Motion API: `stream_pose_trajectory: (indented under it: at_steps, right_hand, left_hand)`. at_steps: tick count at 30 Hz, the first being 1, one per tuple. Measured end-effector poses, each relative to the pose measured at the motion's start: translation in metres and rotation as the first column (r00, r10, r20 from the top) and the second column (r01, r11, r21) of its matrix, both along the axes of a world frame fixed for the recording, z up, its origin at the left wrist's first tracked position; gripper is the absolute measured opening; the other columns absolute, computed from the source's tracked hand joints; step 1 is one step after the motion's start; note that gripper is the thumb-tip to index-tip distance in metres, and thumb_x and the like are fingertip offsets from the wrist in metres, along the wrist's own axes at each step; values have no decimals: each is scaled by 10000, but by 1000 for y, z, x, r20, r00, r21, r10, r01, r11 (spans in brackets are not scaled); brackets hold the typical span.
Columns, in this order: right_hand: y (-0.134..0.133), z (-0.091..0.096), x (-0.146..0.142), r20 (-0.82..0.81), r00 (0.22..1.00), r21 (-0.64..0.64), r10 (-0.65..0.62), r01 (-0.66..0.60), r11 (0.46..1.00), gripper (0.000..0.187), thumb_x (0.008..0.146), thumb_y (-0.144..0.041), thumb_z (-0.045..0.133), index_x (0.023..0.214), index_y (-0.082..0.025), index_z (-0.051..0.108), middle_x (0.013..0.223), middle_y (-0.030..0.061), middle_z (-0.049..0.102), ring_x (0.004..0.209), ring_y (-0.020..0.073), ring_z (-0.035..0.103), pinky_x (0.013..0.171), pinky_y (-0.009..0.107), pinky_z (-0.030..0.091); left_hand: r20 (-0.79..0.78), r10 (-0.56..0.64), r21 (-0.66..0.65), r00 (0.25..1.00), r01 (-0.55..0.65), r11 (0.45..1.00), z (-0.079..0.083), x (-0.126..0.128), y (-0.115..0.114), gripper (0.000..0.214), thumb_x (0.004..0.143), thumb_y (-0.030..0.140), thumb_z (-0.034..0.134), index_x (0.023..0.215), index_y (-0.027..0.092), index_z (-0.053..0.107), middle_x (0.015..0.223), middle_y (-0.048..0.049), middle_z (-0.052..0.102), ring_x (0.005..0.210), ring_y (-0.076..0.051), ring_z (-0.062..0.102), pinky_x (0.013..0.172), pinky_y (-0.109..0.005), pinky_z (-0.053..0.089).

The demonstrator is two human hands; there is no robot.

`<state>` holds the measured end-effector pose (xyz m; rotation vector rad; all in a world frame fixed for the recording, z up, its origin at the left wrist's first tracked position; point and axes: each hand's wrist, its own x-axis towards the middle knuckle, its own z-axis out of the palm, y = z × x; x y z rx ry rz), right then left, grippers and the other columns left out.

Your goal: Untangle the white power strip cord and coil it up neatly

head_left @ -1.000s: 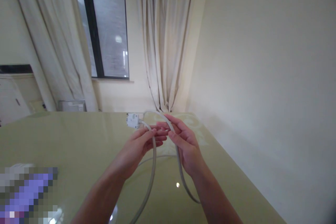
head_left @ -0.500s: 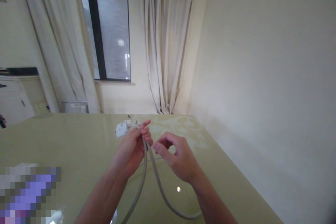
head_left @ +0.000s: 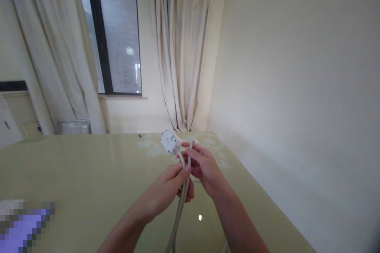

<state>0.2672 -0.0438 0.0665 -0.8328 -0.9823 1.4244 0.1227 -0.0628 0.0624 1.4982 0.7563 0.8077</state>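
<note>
Greyish cable [head_left: 179,212] runs doubled below a boxy white connector [head_left: 170,141].

We can't see all of L hand [head_left: 169,185]: some fingers sit behind the cable [head_left: 179,215]. R hand's [head_left: 205,166] far fingers are partly hidden too, & the small white bit [head_left: 196,142] near them is too tiny for us to ID. Cable & both forearms [head_left: 237,219] run off the bottom edge, so we lose the rest. Bottom L, a purple thing [head_left: 25,225] is pixelated & cut by the edge; can't ID. Dark speck [head_left: 140,136] on table [head_left: 89,174]: too small to tell. We lose tops of window [head_left: 120,39] & curtains [head_left: 181,47].
</note>
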Motion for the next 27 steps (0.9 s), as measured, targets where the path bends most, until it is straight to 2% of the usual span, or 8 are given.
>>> stream_pose_trajectory:
  at_steps: [2, 5, 9, 12, 14, 17, 22, 27]
  right_hand:
    - [0, -1, -2, 44, 999, 33, 29, -31, 999, 509, 773, -471, 808, 1165, -175, 677, 981, 76, 756, 679, 132, 651, 578, 223, 465]
    - [2, -5, -8, 111, 992, 114, 64, -77, 990, 440, 813, -432, 782, 1163, -184, 680, 1069, 80, 741, 579, 90, 567, 481, 207, 391]
    - [0, -5, -8, 210, 974, 233, 80, -129, 964, 410, 858, -391, 743, 1216, -198, 691, 977, 38, 716, 562, 102, 568, 511, 246, 451]
    - [-4, -2, -5, 250, 960, 240, 127, -188, 952, 472, 859, -386, 748, 1291, -209, 682, 955, 28, 720, 601, 131, 623, 626, 305, 525]
    - [-4, -1, -4, 217, 970, 233, 110, -160, 959, 469, 834, -368, 779, 1270, -212, 703, 1035, 42, 737, 800, 169, 691, 791, 324, 542]
    - [0, -4, -7, 108, 993, 184, 55, -74, 980, 421, 823, -450, 784, 1144, -181, 745, 1070, 72, 752, 1057, 221, 683, 945, 345, 507]
    - [5, -6, -10, 64, 995, 77, -83, 78, 994, 514, 727, -523, 835, 1072, -157, 726, 1006, 97, 775, 928, 215, 707, 848, 328, 525]
    - [-6, 2, -5, 147, 988, 34, 55, -61, 998, 355, 791, -429, 730, 1015, -154, 736, 1015, 115, 788, 875, 199, 716, 739, 274, 517]
  left_hand:
    - [-7, 25, 19, 1000, -24, 1000, 0, -6, 5, 553, 894, 693, 570, 798, 153, 641, 779, -91, 702, 718, -188, 653, 687, -314, 519]
    - [121, 148, -68, 982, -141, 988, -4, -7, 12, 501, 867, 656, 641, 942, 161, 663, 885, -88, 715, 790, -196, 666, 739, -331, 536]
    - [293, 276, -200, 915, -223, 954, -10, 0, 15, 428, 877, 594, 665, 978, 182, 612, 785, -10, 634, 646, -117, 568, 610, -242, 470]
    - [332, 302, -222, 894, -237, 946, -12, 6, 14, 434, 881, 614, 650, 941, 192, 570, 674, 45, 517, 541, -78, 443, 500, -192, 348]
    - [318, 286, -202, 904, -231, 952, -12, 9, 12, 472, 865, 659, 642, 938, 202, 546, 617, 86, 403, 480, -59, 331, 447, -179, 245]
    - [228, 275, -95, 934, -260, 961, -13, 13, 11, 510, 872, 719, 586, 946, 218, 521, 585, 116, 288, 448, -57, 208, 415, -188, 149]
    - [55, 221, 135, 974, -227, 965, -16, 11, 9, 488, 947, 687, 489, 821, 216, 473, 572, 90, 363, 464, -74, 293, 413, -200, 229]
    - [-67, -39, 57, 997, 42, 997, -6, -4, 3, 497, 979, 670, 430, 825, 205, 517, 584, 43, 501, 450, -97, 428, 452, -237, 349]
